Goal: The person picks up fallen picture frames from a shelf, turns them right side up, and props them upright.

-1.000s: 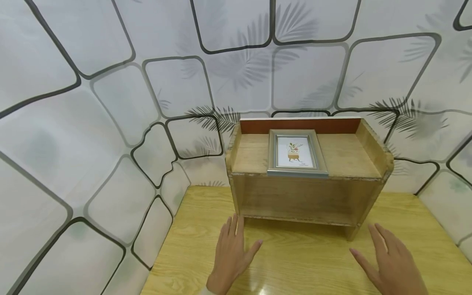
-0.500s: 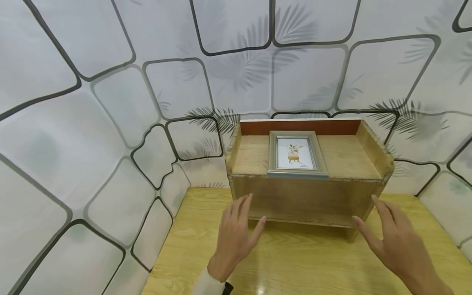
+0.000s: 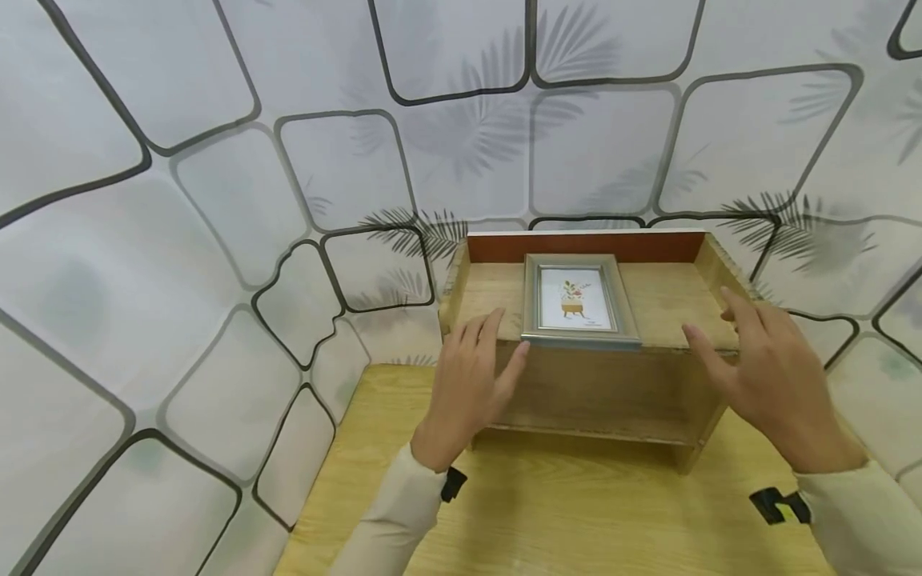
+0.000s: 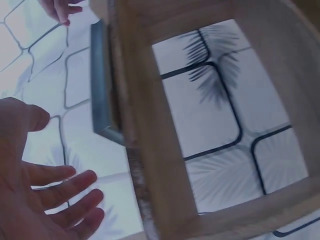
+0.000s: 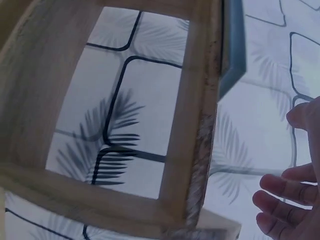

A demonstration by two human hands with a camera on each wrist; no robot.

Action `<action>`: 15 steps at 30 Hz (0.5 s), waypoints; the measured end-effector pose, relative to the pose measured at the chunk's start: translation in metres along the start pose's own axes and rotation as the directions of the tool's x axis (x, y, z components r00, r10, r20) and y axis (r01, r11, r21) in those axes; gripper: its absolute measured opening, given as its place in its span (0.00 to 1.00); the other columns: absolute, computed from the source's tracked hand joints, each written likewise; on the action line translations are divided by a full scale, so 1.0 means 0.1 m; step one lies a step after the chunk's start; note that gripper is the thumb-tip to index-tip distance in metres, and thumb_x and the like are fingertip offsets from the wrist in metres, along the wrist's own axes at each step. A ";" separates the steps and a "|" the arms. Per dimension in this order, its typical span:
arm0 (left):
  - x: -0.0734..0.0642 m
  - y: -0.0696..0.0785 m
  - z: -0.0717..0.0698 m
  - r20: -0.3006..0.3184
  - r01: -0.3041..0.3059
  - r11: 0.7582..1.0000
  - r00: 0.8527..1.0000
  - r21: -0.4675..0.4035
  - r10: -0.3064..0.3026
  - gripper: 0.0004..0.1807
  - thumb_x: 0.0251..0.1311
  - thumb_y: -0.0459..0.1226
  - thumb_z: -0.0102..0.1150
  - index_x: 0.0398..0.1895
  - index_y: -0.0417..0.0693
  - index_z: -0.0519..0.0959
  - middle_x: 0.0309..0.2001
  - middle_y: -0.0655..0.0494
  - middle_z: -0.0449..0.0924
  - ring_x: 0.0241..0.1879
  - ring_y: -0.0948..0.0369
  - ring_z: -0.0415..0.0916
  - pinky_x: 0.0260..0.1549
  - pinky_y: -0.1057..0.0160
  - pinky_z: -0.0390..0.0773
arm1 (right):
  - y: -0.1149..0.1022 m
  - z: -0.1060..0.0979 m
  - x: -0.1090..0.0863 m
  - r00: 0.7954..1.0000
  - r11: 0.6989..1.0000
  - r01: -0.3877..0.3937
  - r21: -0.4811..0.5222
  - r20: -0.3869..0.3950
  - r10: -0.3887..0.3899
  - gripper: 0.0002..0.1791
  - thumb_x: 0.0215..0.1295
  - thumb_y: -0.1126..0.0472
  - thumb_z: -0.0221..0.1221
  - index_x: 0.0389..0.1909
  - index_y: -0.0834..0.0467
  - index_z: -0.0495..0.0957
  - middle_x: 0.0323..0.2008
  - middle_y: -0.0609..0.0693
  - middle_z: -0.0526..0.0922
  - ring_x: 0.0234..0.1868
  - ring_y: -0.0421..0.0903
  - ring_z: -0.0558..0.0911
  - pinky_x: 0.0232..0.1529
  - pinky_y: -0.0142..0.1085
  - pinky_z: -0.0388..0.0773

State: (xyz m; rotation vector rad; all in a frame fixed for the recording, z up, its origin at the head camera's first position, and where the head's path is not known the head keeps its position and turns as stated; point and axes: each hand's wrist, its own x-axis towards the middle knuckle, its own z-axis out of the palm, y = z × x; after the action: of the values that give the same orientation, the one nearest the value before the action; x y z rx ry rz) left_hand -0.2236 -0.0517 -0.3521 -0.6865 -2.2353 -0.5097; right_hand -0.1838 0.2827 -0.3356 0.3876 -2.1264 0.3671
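Note:
A silver-grey picture frame (image 3: 574, 298) with a potted-plant print lies face up on the top board of a small wooden shelf (image 3: 666, 300). My left hand (image 3: 464, 384) hovers at the shelf's front left, fingers loosely spread, thumb near the frame's lower left corner. Over the shelf's right end is my right hand (image 3: 774, 372), its fingers parted and apart from the frame. The left wrist view shows a gap between the left hand (image 4: 50, 195) and the frame's edge (image 4: 101, 82). Nothing is in the right hand (image 5: 290, 192) in the right wrist view.
The shelf stands on a yellow wood-grain table (image 3: 576, 496), close to the patterned back wall (image 3: 475, 152). It has raised side panels, a red back strip and an open lower compartment (image 3: 598, 392). Another patterned wall (image 3: 180, 320) rises on the left.
Both hands have risen from low over the table to the height of the shelf's top board, bringing the sleeves and wrist straps into view. The picture frame and shelf have stayed in place.

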 end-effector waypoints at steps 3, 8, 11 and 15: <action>0.21 0.02 -0.04 0.035 0.043 0.999 0.999 -0.016 -0.042 0.29 0.70 0.49 0.59 0.65 0.37 0.74 0.55 0.42 0.80 0.54 0.48 0.77 0.56 0.51 0.75 | -0.03 0.04 0.18 0.997 0.998 -0.058 0.022 0.042 0.057 0.36 0.61 0.54 0.67 0.63 0.73 0.72 0.40 0.69 0.81 0.37 0.68 0.77 0.31 0.61 0.72; 0.50 0.03 -0.03 0.158 0.163 0.987 0.975 -0.017 -0.158 0.27 0.70 0.47 0.57 0.64 0.38 0.75 0.57 0.44 0.80 0.58 0.48 0.74 0.59 0.52 0.72 | -0.08 0.16 0.42 0.973 0.990 -0.135 -0.029 0.184 0.138 0.36 0.66 0.49 0.64 0.63 0.74 0.71 0.40 0.68 0.81 0.40 0.69 0.78 0.31 0.63 0.73; 0.62 0.02 0.02 0.239 0.240 0.971 0.943 -0.015 -0.229 0.26 0.71 0.48 0.54 0.63 0.39 0.77 0.59 0.45 0.79 0.61 0.49 0.72 0.61 0.53 0.69 | -0.09 0.24 0.53 0.937 0.987 -0.149 -0.062 0.309 0.162 0.37 0.69 0.46 0.61 0.61 0.75 0.71 0.41 0.69 0.80 0.42 0.70 0.78 0.35 0.64 0.74; 0.72 -0.01 0.08 0.356 0.303 0.953 0.888 0.023 -0.291 0.26 0.73 0.51 0.49 0.58 0.39 0.79 0.63 0.45 0.77 0.65 0.49 0.69 0.67 0.54 0.62 | -0.08 0.37 0.65 0.858 0.980 -0.186 -0.067 0.475 0.195 0.39 0.73 0.41 0.55 0.59 0.77 0.72 0.49 0.74 0.78 0.51 0.73 0.76 0.46 0.65 0.74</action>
State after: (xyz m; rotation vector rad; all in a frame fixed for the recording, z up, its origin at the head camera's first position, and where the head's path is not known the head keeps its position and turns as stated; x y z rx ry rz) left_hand -0.2708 -0.0250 -0.3039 -0.4804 -2.7036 -0.6120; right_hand -0.2423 0.2516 -0.3007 0.2742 -2.6682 0.3928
